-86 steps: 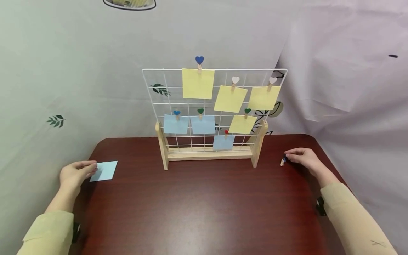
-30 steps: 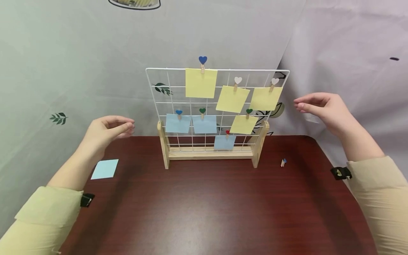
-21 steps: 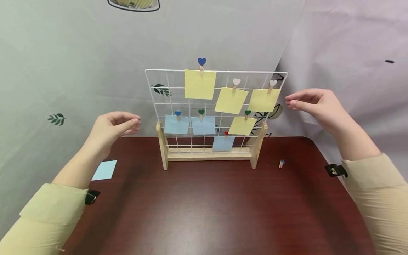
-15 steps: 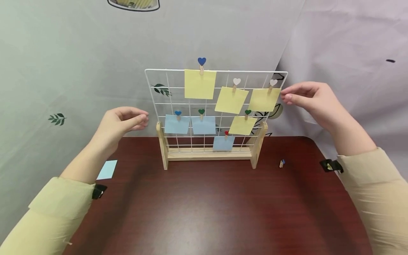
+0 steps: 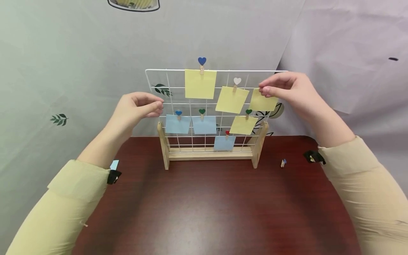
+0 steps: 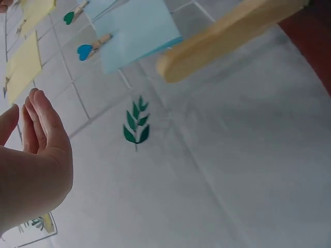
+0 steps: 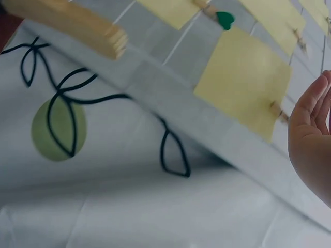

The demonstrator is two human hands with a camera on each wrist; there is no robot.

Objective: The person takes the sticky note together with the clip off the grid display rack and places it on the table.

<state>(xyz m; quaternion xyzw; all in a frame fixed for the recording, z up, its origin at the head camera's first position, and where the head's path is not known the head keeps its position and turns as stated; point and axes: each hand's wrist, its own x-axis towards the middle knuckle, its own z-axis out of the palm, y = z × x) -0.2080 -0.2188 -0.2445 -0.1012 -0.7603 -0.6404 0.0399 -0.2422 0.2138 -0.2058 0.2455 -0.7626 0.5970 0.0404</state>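
A white wire grid (image 5: 172, 103) stands upright in a wooden stand (image 5: 208, 156). Clothespins with heart tops, such as a dark blue-heart clothespin (image 5: 202, 63), hold yellow notes (image 5: 200, 85) and blue notes (image 5: 177, 124) on it. My left hand (image 5: 135, 108) hovers by the grid's left edge, fingers loosely bent and holding nothing. At the upper right, my right hand (image 5: 291, 88) overlaps a yellow note (image 5: 262, 101) in the head view and hides its clothespin; the right wrist view shows that clothespin (image 7: 279, 111) beside the hand. No object shows between the right fingers.
A blue note (image 5: 114, 164) lies on the dark red table (image 5: 204, 198) at left, mostly hidden by the left sleeve. Small blue-topped clothespins (image 5: 283, 163) lie on the table to the right of the stand. A pale printed cloth (image 5: 79, 53) hangs behind.
Both hands have left the table, the left from the blue note and the right from the clothespins. They have risen and moved inward to the two sides of the grid.
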